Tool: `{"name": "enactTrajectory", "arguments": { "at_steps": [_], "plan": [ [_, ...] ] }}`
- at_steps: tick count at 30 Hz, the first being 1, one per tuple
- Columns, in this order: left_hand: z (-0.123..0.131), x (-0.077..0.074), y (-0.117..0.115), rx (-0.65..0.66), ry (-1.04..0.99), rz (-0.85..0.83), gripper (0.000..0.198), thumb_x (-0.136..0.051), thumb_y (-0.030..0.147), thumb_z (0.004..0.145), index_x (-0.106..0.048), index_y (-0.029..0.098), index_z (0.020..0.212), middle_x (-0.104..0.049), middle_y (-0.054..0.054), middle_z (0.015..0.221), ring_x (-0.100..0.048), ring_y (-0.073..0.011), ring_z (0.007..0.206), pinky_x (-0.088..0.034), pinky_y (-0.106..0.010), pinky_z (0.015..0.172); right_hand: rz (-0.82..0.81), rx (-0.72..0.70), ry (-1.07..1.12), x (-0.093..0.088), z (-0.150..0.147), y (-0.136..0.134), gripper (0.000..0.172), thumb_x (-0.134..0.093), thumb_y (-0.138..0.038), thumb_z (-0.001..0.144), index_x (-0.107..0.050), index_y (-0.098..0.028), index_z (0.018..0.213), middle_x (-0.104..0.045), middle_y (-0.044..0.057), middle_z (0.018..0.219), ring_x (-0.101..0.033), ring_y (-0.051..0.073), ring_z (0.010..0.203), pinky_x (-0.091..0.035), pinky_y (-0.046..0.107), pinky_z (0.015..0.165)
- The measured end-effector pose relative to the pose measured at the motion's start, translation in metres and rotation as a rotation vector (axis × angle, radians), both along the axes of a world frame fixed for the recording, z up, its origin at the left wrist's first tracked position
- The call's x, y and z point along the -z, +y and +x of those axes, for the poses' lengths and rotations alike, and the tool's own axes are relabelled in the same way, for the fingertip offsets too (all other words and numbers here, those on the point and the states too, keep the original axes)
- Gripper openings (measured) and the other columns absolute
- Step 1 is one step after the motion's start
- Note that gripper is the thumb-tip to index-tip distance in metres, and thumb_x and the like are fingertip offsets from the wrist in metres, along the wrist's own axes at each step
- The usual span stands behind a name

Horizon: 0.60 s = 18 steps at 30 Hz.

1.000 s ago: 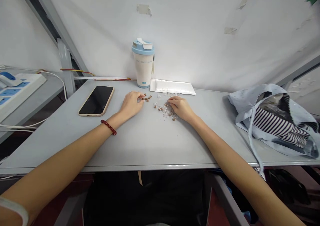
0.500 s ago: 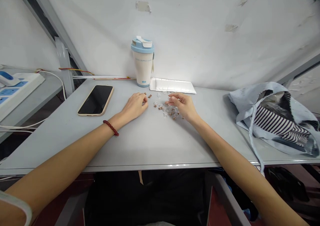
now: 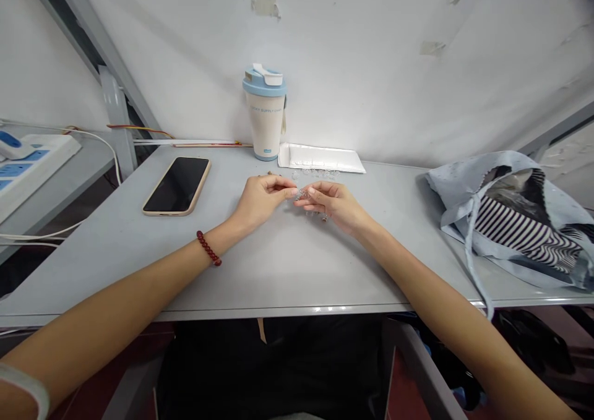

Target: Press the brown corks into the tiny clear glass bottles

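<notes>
On the grey table point(image 3: 278, 271), our left hand point(image 3: 264, 198) and right hand point(image 3: 331, 203) have closed in from their earlier spread, fingertips pinched narrowly on a small clear piece point(image 3: 302, 193) between them, with brown beads point(image 3: 323, 218) just below the right hand.

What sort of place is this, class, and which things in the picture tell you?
Probably a student's dormitory room. The grey desk stands against a white wall with leftover tape patches, a power strip sits on a side shelf, and a drink bottle stands on top.
</notes>
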State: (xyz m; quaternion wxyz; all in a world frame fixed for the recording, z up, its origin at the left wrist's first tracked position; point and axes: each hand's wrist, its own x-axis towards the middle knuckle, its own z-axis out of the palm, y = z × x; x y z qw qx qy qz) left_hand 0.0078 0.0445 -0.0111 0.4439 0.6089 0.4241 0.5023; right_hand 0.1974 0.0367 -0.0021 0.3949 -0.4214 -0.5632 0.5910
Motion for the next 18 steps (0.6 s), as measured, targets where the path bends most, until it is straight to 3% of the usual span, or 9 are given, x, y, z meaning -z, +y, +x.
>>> {"name": "enactTrajectory", "arguments": {
  "at_steps": [7, 13, 18],
  "plan": [
    [0.0006, 0.0092, -0.0017, -0.043, -0.080, -0.018, 0.019, -0.081, 0.035, 0.068, -0.078, 0.019, 0.078, -0.073, -0.004, 0.080, -0.064, -0.0179, 0.082, -0.051, -0.033, 0.079, -0.013, -0.009, 0.036, -0.0002, -0.0028, -0.0025, 0.027, -0.073, -0.045, 0.081, -0.070, -0.019, 0.089, -0.076, 0.005, 0.093, -0.073, 0.018, 0.095, -0.058, 0.034, 0.093],
    [0.0022, 0.0073, -0.0050, -0.078, -0.092, -0.024, 0.018, -0.080, 0.033, 0.069, -0.078, 0.019, 0.080, -0.074, -0.004, 0.082, -0.065, -0.0185, 0.084, -0.052, -0.033, 0.080, -0.034, -0.031, 0.035, -0.0023, -0.0041, -0.0051, 0.025, -0.075, -0.042, 0.081, -0.070, -0.019, 0.088, -0.075, 0.004, 0.091, -0.073, 0.017, 0.095, -0.058, 0.033, 0.091],
    [0.0021, 0.0034, -0.0078, -0.016, -0.048, 0.037, 0.016, -0.077, 0.032, 0.072, -0.077, 0.017, 0.077, -0.074, -0.004, 0.080, -0.065, -0.0175, 0.078, -0.053, -0.032, 0.076, -0.043, -0.038, 0.060, -0.0016, -0.0046, -0.0062, 0.025, -0.076, -0.041, 0.080, -0.071, -0.018, 0.088, -0.075, 0.005, 0.092, -0.073, 0.017, 0.093, -0.058, 0.031, 0.091]
  ]
}}
